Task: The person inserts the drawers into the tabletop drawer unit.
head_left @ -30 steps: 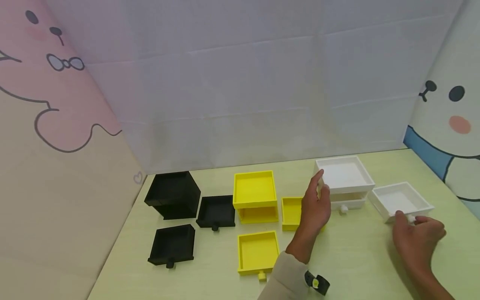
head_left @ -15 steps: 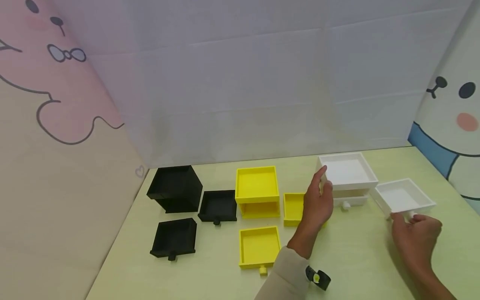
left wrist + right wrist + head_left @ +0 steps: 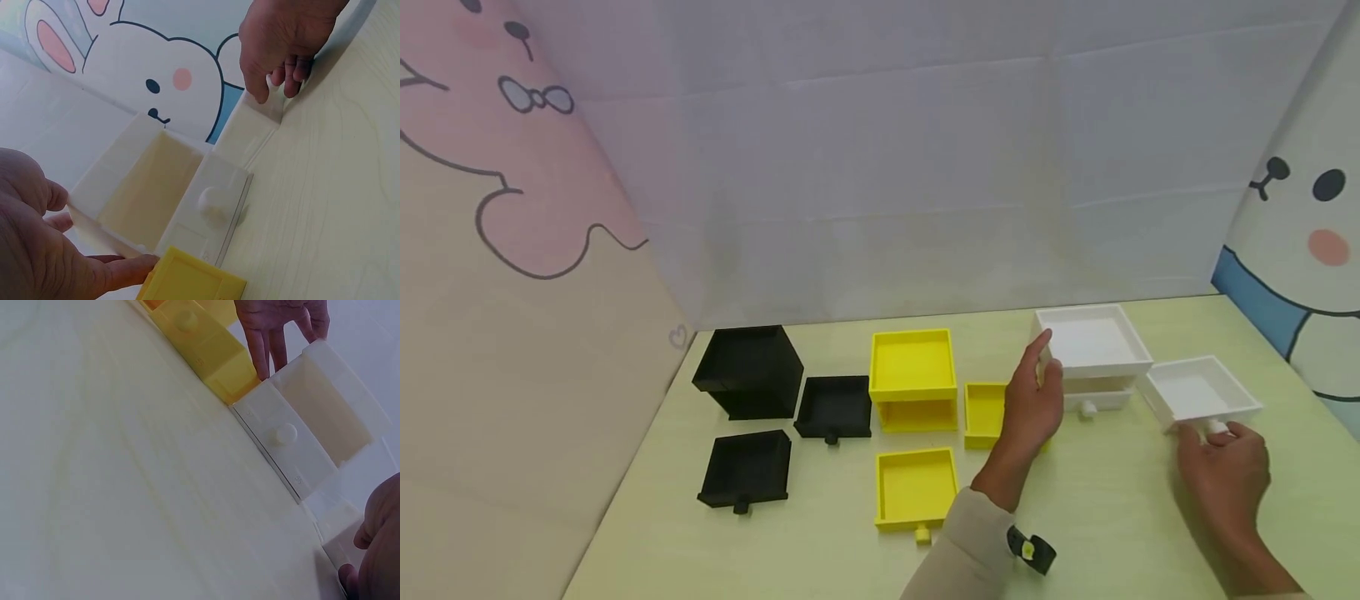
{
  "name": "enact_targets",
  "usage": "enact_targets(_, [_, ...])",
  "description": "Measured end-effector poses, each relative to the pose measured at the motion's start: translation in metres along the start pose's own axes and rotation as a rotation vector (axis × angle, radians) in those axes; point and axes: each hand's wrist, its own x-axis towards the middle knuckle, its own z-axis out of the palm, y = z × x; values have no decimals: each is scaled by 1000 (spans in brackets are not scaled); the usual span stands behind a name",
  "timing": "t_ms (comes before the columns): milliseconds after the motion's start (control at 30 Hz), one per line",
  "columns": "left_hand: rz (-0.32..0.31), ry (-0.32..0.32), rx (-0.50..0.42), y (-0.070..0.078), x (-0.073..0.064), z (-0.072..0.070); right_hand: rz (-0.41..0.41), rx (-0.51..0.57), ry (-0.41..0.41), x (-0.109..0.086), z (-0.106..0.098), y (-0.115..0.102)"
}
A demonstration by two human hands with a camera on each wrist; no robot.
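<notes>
A white two-level cabinet [image 3: 1093, 337] stands at the back right, its upper slot open and a knobbed drawer [image 3: 209, 206] filling the lower one. My left hand [image 3: 1032, 408] rests against the cabinet's left side with extended fingers. Just right of the cabinet sits a loose white drawer [image 3: 1201, 390]. My right hand [image 3: 1225, 479] pinches this drawer's round knob [image 3: 1216, 427] between thumb and curled fingers. In the right wrist view that hand partly hides the drawer.
A yellow cabinet [image 3: 913, 362] stands mid-table, with one yellow drawer [image 3: 983, 408] beside it and another yellow drawer [image 3: 917, 490] in front. Further left are a black cabinet [image 3: 748, 371], a black drawer [image 3: 835, 407] beside it and a black drawer [image 3: 747, 468] before it.
The loose white drawer has shifted slightly left toward the white cabinet, together with my right hand. My left hand keeps its place on the cabinet's side. The head view has tilted a little.
</notes>
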Motion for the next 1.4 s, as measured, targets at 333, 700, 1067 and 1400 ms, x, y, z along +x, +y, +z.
enact_targets(333, [34,-2,6,2,3,1,-73,-5,-15,4,-2,4])
enact_targets(700, [1,3,8,3,1,1,-119,-43,12,1,1,8])
enact_targets(1067, [7,15,-22,0,1,-1,-162,-85,7,1,2,6])
enact_targets(1400, [-23,6,-27,1,0,0,-115,-47,18,-2,-2,5])
